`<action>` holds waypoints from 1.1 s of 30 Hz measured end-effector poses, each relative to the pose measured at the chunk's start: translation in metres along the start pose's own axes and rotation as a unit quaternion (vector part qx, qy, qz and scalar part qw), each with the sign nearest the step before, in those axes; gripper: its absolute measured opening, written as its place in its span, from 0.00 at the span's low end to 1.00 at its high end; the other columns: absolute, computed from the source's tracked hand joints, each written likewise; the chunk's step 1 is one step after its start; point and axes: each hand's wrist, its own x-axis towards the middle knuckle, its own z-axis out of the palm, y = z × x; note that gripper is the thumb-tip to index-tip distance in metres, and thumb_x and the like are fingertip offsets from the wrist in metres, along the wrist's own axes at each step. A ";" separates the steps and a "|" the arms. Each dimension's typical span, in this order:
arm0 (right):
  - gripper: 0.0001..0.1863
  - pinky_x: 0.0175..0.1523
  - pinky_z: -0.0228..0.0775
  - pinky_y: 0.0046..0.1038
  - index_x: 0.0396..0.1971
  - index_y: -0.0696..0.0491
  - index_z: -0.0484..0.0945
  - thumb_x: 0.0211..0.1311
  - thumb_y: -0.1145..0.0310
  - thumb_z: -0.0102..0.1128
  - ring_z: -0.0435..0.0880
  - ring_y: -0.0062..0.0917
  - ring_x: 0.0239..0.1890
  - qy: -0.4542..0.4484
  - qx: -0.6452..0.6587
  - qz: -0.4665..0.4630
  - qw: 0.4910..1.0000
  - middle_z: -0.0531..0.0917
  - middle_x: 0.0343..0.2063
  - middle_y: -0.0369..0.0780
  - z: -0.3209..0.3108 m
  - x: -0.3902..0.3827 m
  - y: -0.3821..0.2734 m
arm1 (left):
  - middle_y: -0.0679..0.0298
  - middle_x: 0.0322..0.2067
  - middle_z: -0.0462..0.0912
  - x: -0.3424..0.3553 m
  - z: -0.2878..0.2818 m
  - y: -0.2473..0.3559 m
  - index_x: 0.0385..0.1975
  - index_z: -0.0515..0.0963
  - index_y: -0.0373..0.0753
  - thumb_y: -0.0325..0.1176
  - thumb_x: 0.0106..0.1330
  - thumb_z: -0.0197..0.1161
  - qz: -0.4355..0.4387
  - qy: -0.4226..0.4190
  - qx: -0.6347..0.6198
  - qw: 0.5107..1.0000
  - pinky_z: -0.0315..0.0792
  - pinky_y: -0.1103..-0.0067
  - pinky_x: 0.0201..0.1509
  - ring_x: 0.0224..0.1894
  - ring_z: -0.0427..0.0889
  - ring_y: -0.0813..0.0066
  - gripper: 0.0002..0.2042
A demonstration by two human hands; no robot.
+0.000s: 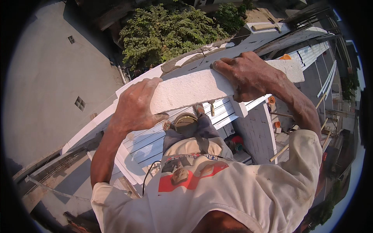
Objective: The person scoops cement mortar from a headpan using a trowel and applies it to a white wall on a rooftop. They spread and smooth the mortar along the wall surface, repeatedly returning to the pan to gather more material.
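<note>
A long white lightweight concrete block [190, 90] is held up in front of me by both hands. My left hand [139, 105] grips its left end, the thumb underneath and the fingers over the top. Farther right, my right hand [250, 77] is clamped over the block, and the white end beyond it appears to be the same block. Just past the block runs the top of a white block wall [155, 73], with grey mortar [190, 59] spread on part of it. A hammer-like tool [268, 26] with a wooden handle lies on the wall's far right stretch.
Between my feet on ribbed metal sheeting [145, 145] sits a round bucket [185, 123]. Another block wall [252, 128] rises at the right, with orange containers [277, 124] far below. Left of the wall lies a grey roof [58, 85]; a leafy tree [163, 33] stands beyond.
</note>
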 end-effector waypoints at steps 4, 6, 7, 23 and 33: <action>0.54 0.51 0.88 0.42 0.64 0.51 0.76 0.23 0.67 0.86 0.93 0.41 0.41 0.180 -0.089 -0.067 0.977 0.90 0.45 0.48 -0.038 0.020 0.058 | 0.51 0.54 0.84 0.041 -0.055 0.002 0.64 0.74 0.36 0.47 0.37 0.88 0.020 0.098 0.115 0.988 0.81 0.62 0.59 0.54 0.86 0.50 0.49; 0.54 0.51 0.88 0.42 0.64 0.51 0.76 0.23 0.67 0.87 0.93 0.41 0.41 0.230 -0.101 -0.099 0.963 0.90 0.45 0.48 -0.045 0.048 0.082 | 0.50 0.56 0.84 0.055 -0.066 -0.018 0.68 0.73 0.41 0.75 0.37 0.79 -0.060 0.106 0.163 0.979 0.80 0.56 0.64 0.55 0.87 0.51 0.58; 0.54 0.51 0.88 0.42 0.64 0.51 0.76 0.23 0.67 0.87 0.93 0.41 0.41 0.243 -0.104 -0.110 0.958 0.90 0.45 0.48 -0.051 0.063 0.090 | 0.51 0.57 0.84 0.063 -0.073 -0.023 0.68 0.73 0.42 0.73 0.36 0.80 -0.072 0.114 0.181 0.974 0.79 0.57 0.65 0.57 0.86 0.51 0.58; 0.58 0.48 0.87 0.40 0.66 0.48 0.74 0.22 0.60 0.91 0.93 0.41 0.40 0.133 -0.064 -0.103 0.984 0.91 0.42 0.46 0.092 0.202 0.211 | 0.54 0.63 0.81 0.167 0.087 -0.103 0.69 0.74 0.39 0.53 0.37 0.85 -0.197 0.057 0.099 0.974 0.67 0.60 0.75 0.66 0.78 0.53 0.52; 0.59 0.47 0.85 0.42 0.70 0.49 0.69 0.29 0.59 0.90 0.92 0.42 0.40 0.066 -0.027 -0.075 0.995 0.91 0.41 0.47 0.143 0.183 0.240 | 0.50 0.62 0.80 0.194 0.149 -0.100 0.69 0.73 0.35 0.47 0.41 0.85 -0.174 0.049 0.091 0.979 0.65 0.60 0.75 0.68 0.75 0.51 0.50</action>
